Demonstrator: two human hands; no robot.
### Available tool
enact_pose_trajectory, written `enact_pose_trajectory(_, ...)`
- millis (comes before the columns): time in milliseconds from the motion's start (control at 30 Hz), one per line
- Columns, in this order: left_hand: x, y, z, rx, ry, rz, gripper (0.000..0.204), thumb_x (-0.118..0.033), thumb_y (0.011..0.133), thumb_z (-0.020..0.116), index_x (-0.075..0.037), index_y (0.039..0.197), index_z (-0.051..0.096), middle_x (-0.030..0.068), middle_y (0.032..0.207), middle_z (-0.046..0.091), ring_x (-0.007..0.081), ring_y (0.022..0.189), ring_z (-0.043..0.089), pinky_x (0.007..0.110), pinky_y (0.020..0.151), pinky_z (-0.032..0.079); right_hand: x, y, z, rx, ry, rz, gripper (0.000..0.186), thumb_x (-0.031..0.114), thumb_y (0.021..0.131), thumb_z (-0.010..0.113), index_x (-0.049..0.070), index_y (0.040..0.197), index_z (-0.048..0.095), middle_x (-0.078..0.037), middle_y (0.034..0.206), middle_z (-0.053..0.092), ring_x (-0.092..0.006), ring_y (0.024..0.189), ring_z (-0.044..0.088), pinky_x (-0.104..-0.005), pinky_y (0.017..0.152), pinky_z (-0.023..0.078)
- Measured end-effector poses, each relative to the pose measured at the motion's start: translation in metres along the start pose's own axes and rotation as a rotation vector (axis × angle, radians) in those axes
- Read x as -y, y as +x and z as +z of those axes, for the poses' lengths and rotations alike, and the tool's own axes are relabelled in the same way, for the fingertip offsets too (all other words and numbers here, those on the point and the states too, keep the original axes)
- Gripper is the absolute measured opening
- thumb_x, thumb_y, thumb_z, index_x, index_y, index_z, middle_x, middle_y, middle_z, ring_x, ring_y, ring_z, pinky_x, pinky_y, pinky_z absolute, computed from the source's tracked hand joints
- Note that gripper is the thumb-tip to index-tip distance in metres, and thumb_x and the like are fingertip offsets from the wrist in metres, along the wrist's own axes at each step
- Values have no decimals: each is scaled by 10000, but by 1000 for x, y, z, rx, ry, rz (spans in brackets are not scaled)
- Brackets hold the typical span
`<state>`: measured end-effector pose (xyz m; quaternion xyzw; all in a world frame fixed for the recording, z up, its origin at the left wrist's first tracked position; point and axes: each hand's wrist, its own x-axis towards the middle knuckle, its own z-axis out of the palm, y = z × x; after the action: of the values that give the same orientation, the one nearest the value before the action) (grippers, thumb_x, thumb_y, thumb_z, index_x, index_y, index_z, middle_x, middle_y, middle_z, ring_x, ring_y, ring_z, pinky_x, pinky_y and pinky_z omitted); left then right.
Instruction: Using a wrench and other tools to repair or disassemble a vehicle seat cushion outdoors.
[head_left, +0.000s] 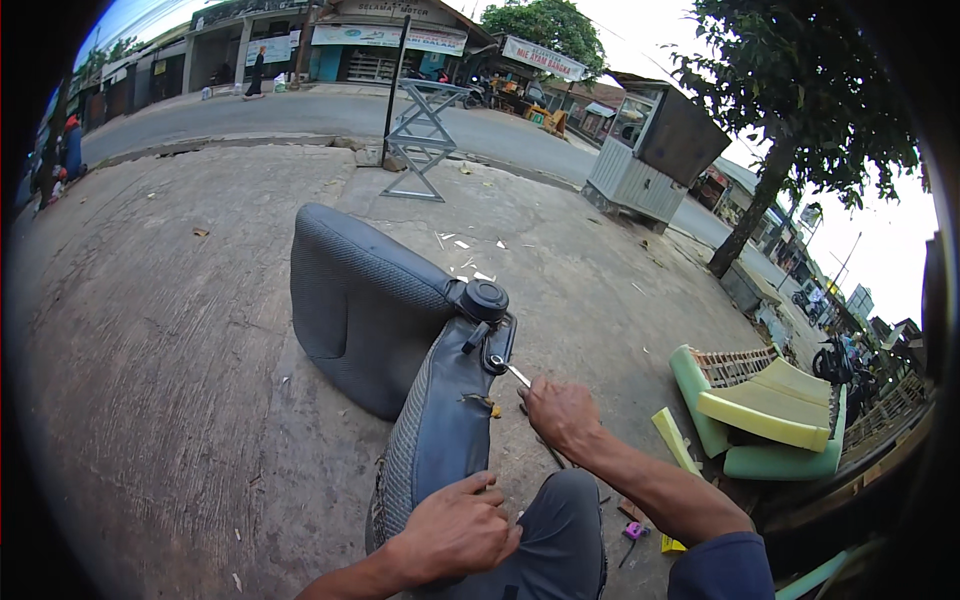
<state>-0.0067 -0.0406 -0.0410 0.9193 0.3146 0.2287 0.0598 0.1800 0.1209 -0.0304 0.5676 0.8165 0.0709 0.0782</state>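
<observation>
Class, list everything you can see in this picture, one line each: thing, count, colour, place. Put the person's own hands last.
car seat: one, grey fabric, folded on the concrete ground, centre
round knob: one, black, at the seat's hinge
wrench: one, silver, on the hinge fitting
foam cushions: several, green and yellow, stacked at right
foam strip: one, yellow, beside the right forearm
metal frame stand: one, grey, by the road edge
kiosk: one, grey with dark roof, roadside
tree: one, green, right
shopfronts: a row, across the road
left hand: one, resting on the seat's lower edge
right hand: one, gripping the wrench
</observation>
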Motion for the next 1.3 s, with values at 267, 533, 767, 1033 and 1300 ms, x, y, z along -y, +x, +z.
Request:
enact_pose_trajectory(267, -4, 11, -14, 41, -67, 49, 501, -280, 959, 605, -60, 509, 613, 20, 571, 603, 159, 702, 578, 307, 948, 428, -25, -2, 3, -43, -37, -103, 388, 319, 1076, 438, -18, 954, 588, -167, 659, 696, -354, 652, 728, -447, 552, 569)
enact_pose_trajectory(533, -1, 3, -4, 45, -170, -69, 346, -212, 883, 619, -26, 604, 703, 103, 653, 684, 228, 805, 635, 393, 1023, 404, 31, -8, 1, 60, -165, 86, 182, 131, 1002, 529, -44, 1038, 560, -196, 786, 731, -312, 704, 761, -412, 569, 604)
enact_pose_trajectory(767, 4, -6, -5, -69, -152, 4, 343, -205, 890, 617, -27, 608, 696, 95, 658, 682, 221, 807, 642, 385, 980, 419, 22, -14, 6, 150, -110, 65, 212, 106, 1004, 487, -78, 1107, 511, -203, 762, 722, -331, 683, 755, -423, 558, 596)
enact_pose_trajectory(1033, 3, -8, 2, -93, -209, -39, 348, -209, 887, 624, -25, 599, 684, 88, 659, 676, 215, 804, 633, 371, 972, 420, -18, -3, 25, 24, -153, -126, 122, 121, 1001, 483, 0, 1006, 502, -178, 721, 702, -325, 611, 726, -453, 478, 552)
enact_pose_trajectory(1300, 8, -8, -1, -115, -268, -15, 329, -185, 870, 634, -30, 580, 648, 84, 662, 661, 211, 797, 581, 364, 920, 428, -118, 89, 50, -427, -237, -731, 171, 186, 933, 620, 98, 830, 517, -19, 574, 512, -205, 490, 611, -368, 391, 467)
